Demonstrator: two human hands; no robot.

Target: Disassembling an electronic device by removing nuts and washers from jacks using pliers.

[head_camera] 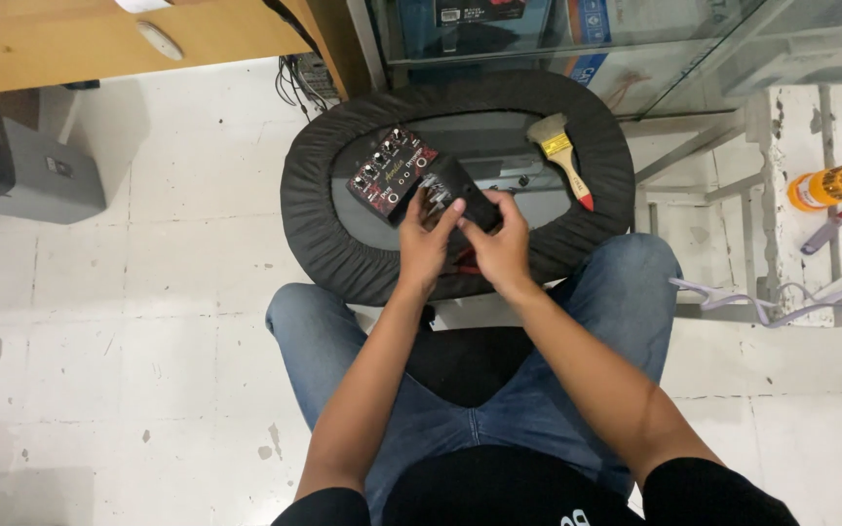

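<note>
I have both hands closed on the black pedal casing: left hand (425, 245) and right hand (501, 248) grip the black case (467, 195) firmly over the round padded tray (319, 219), so I keep it level beside the red-faced effects pedal board (390, 171).

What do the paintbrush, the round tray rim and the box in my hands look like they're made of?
Paintbrush: pale bristles, yellow handle with red tip, probably painted wood or plastic. Tray rim: black gathered fabric, wrinkled, matte. Black box, held by left hand and right hand: smooth and rigid, metal or plastic.
</note>
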